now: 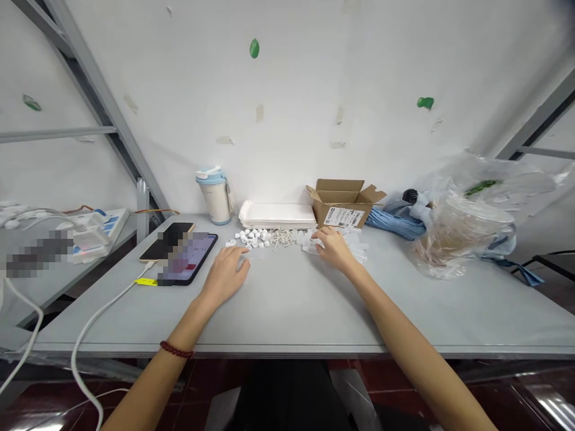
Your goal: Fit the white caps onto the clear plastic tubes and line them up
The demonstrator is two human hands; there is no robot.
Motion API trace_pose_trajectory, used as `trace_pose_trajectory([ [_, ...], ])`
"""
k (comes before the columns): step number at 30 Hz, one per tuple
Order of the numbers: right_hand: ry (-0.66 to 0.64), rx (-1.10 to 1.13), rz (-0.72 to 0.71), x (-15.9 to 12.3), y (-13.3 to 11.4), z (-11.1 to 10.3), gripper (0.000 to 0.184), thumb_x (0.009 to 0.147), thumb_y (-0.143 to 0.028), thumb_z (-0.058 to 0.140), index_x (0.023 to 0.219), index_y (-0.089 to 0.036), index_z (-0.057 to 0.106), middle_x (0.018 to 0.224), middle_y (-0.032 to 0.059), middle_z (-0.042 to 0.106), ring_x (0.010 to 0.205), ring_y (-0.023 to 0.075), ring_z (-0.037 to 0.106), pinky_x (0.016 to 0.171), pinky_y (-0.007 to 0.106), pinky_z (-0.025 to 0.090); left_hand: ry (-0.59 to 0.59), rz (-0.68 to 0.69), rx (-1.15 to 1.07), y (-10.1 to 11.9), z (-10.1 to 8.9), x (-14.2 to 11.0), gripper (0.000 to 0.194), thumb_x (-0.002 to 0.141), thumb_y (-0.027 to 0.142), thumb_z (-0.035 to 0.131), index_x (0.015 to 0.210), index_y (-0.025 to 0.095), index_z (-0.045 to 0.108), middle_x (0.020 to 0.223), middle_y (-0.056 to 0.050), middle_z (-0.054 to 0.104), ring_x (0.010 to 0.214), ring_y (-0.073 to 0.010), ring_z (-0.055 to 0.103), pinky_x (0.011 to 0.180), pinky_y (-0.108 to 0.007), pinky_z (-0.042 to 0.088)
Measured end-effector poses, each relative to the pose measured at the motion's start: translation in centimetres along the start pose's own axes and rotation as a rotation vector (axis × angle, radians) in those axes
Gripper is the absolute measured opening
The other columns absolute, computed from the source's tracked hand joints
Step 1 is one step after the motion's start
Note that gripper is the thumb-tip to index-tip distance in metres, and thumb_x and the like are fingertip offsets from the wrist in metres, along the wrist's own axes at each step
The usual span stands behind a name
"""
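Observation:
My left hand (226, 272) rests low over the grey table, its thumb held apart from the outstretched fingers; nothing shows in it. Just beyond its fingertips lies a loose pile of small white caps (254, 238). To the right of the caps is a heap of thin white stick-like pieces (283, 237). My right hand (335, 246) reaches down onto a spread of clear plastic tubes (358, 248), fingers bent and thumb apart. The palm covers some of the tubes, and I see nothing plainly gripped.
Behind the pieces are a stack of white trays (278, 214) and an open cardboard box (342, 206). A tumbler (215, 194) stands at back left, with two phones (193, 260) and a white cable (96, 317) nearer. Plastic bags (453, 233) and blue cloth (395, 222) lie right.

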State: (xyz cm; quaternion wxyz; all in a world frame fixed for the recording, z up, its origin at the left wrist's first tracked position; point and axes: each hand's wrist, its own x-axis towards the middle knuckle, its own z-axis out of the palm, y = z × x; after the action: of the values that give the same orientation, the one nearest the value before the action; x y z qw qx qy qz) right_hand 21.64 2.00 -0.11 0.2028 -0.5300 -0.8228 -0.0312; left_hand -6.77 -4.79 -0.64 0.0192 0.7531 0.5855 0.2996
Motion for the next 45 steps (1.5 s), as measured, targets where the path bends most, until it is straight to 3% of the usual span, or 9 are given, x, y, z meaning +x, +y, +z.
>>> trace_pose_trajectory([
  [6, -0.054, -0.022, 0.008, -0.1, -0.4, -0.3, 0.027, 0.078, -0.005, 0.051, 0.101, -0.014, 0.062, 0.107, 0.0112, 0.063, 0.104, 0.0268, 0.051, 0.082, 0.036, 0.036, -0.205, 0.147, 0.162, 6.1, 1.8, 5.5, 0.028, 0.083, 0.013, 0.041, 0.096, 0.013, 0.066, 0.097, -0.011, 0.066, 0.099, -0.0273, 0.055, 0.086, -0.039, 0.046],
  [10, -0.078, 0.0, -0.003, -0.1, -0.4, -0.6, 0.019, 0.082, -0.011, 0.053, 0.098, -0.014, 0.062, 0.103, 0.0107, 0.065, 0.099, 0.0254, 0.053, 0.081, 0.035, 0.036, -0.281, 0.158, 0.257, 8.2, 4.6, 6.6, 0.028, 0.082, 0.007, 0.04, 0.09, 0.012, 0.067, 0.095, -0.015, 0.064, 0.098, -0.0287, 0.056, 0.077, -0.036, 0.048],
  [17, -0.107, -0.026, -0.063, 0.0, -0.3, -0.4, 0.014, 0.082, -0.023, 0.06, 0.093, -0.015, 0.063, 0.098, 0.0104, 0.065, 0.095, 0.0252, 0.055, 0.076, 0.033, 0.035, -0.224, 0.194, 0.319, 7.6, 7.0, 5.2, 0.028, 0.087, 0.008, 0.036, 0.094, 0.009, 0.063, 0.1, -0.017, 0.057, 0.097, -0.0294, 0.055, 0.073, -0.037, 0.05],
  [24, -0.19, -0.044, -0.048, -0.1, -0.8, -0.5, 0.017, 0.079, -0.013, 0.061, 0.095, -0.014, 0.064, 0.099, 0.0104, 0.066, 0.097, 0.0253, 0.056, 0.079, 0.033, 0.037, -0.177, 0.185, 0.268, 7.3, 6.4, 5.3, 0.027, 0.087, 0.007, 0.036, 0.092, 0.01, 0.063, 0.099, -0.015, 0.059, 0.098, -0.0268, 0.053, 0.073, -0.034, 0.05],
  [29, -0.2, -0.039, -0.069, -0.2, -0.8, -0.1, 0.019, 0.08, -0.014, 0.059, 0.098, -0.012, 0.063, 0.098, 0.0131, 0.065, 0.097, 0.0267, 0.056, 0.079, 0.034, 0.041, -0.063, 0.094, 0.069, 6.2, 6.1, 5.8, 0.031, 0.086, 0.008, 0.038, 0.103, 0.011, 0.063, 0.106, -0.013, 0.061, 0.104, -0.0262, 0.053, 0.087, -0.039, 0.048],
  [36, 0.03, 0.247, -0.127, -0.1, -0.9, 1.0, 0.022, 0.079, -0.012, 0.057, 0.1, -0.012, 0.06, 0.097, 0.013, 0.063, 0.091, 0.023, 0.059, 0.078, 0.034, 0.047, 0.186, 0.093, -0.153, 5.0, 5.9, 6.6, 0.045, 0.079, 0.002, 0.04, 0.123, 0.004, 0.051, 0.129, -0.017, 0.052, 0.118, -0.0251, 0.048, 0.102, -0.04, 0.04],
  [40, 0.16, 0.471, -0.138, -0.3, -2.1, 1.0, 0.02, 0.081, -0.018, 0.056, 0.101, -0.015, 0.058, 0.093, 0.0099, 0.062, 0.087, 0.0206, 0.06, 0.072, 0.033, 0.051, 0.181, 0.171, -0.208, 5.3, 5.5, 6.4, 0.046, 0.078, 0.004, 0.04, 0.122, 0.008, 0.052, 0.128, -0.015, 0.053, 0.115, -0.023, 0.051, 0.101, -0.04, 0.042],
  [45, 0.198, 0.619, -0.099, -0.6, -3.2, 1.1, 0.021, 0.082, -0.022, 0.055, 0.103, -0.017, 0.058, 0.096, 0.0088, 0.062, 0.085, 0.0177, 0.061, 0.067, 0.03, 0.054, 0.106, 0.293, -0.192, 6.5, 5.3, 5.7, 0.042, 0.08, 0.008, 0.042, 0.12, 0.012, 0.055, 0.123, -0.011, 0.058, 0.115, -0.0232, 0.05, 0.101, -0.042, 0.042],
])
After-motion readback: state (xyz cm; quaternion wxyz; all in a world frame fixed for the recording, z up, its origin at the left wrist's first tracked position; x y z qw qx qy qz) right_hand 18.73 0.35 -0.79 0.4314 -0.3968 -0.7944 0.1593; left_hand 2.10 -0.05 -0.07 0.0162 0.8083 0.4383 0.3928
